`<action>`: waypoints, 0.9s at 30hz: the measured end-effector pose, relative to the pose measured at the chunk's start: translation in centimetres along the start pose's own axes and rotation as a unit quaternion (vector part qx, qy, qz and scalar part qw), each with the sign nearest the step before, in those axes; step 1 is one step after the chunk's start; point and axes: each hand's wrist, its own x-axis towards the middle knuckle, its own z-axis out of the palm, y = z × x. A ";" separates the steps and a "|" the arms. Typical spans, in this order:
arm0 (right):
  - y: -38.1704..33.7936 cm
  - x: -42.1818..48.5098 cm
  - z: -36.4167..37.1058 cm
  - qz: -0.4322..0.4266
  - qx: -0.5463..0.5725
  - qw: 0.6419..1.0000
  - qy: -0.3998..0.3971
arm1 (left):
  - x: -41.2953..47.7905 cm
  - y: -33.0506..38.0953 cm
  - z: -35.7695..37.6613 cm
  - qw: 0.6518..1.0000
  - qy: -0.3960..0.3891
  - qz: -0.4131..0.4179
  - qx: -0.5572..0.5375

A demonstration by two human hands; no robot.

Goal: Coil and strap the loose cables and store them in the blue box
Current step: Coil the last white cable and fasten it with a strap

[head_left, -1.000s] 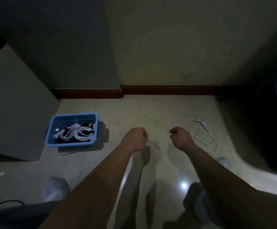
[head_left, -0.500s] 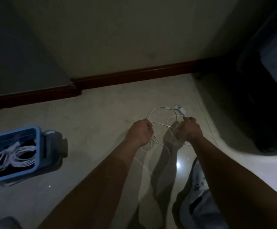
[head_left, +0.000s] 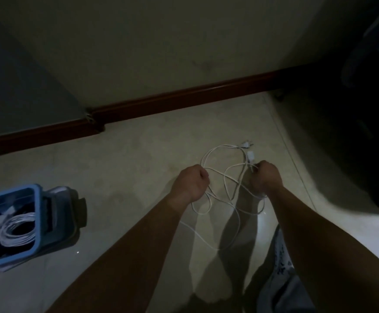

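Across open floor from the blue box, both hands grip white cable.

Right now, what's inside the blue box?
Inside the blue box lie coiled white cables. Whatever is beneath them is too dark to make out. The box's left part runs off the picture, so the rest is unseen.
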 end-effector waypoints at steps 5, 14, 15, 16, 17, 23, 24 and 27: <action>-2.7 -2.4 -0.7 -0.027 0.045 0.995 -0.085 | -2.6 0.6 -2.2 1.000 0.002 -0.002 -0.014; -9.7 -12.6 -1.6 -0.133 0.218 0.936 -0.244 | -6.1 -0.3 -3.9 1.000 0.001 -0.003 -0.028; -10.4 -13.1 -1.4 -0.151 0.226 0.922 -0.277 | -6.1 -0.2 -3.4 0.999 -0.019 -0.014 -0.049; -10.7 -13.4 -1.2 -0.163 0.230 0.908 -0.309 | -6.0 -0.3 -2.6 0.995 -0.035 -0.027 -0.085; -10.9 -13.5 -1.2 -0.170 0.225 0.900 -0.333 | -6.0 -0.4 -2.1 0.991 -0.041 -0.040 -0.124; -6.2 -7.8 -1.4 -0.103 0.107 0.985 -0.091 | -4.1 -2.8 -1.0 0.996 0.041 -0.079 -0.019; -4.9 -6.6 -1.0 -0.066 0.080 0.994 -0.036 | -3.6 -3.2 -0.8 0.996 0.034 -0.082 -0.012; -2.1 -4.4 0.3 0.089 0.067 0.994 -0.026 | -2.2 -4.0 -0.5 0.996 0.016 -0.087 -0.034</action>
